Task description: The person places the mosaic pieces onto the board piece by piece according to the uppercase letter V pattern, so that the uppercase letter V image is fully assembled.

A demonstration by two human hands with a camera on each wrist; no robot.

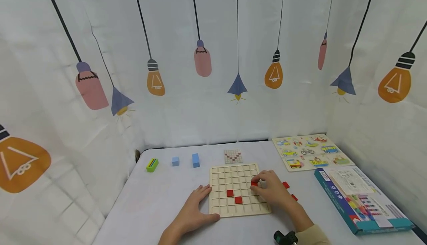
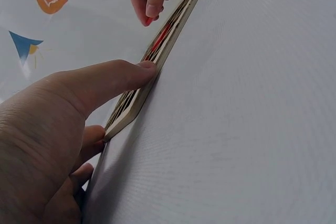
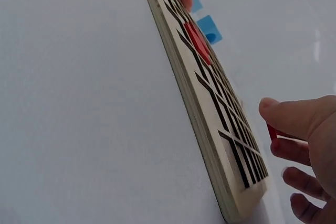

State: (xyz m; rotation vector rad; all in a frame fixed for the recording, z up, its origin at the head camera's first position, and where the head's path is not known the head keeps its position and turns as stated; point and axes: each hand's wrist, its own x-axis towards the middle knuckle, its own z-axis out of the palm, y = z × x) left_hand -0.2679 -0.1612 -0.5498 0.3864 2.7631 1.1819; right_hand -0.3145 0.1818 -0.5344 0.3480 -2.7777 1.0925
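Right hand point(image 1: 271, 190): pinches a red tile point(image 1: 254, 183) over the wooden grid board point(image 1: 233, 172), right of centre.
Left hand point(image 1: 193, 209): fingers straight, pressing the board's left edge.
Surface point(image 1: 160, 200): carries the board.

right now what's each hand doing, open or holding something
Left hand: open, fingers straight against the left edge of the grid board.
Right hand: pinching a red tile over the board.

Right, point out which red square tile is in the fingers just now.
The red tile pinched by the right hand over the grid board. The other red tiles lie untouched: two seated in the board left of it, others loose on the table right of the board.
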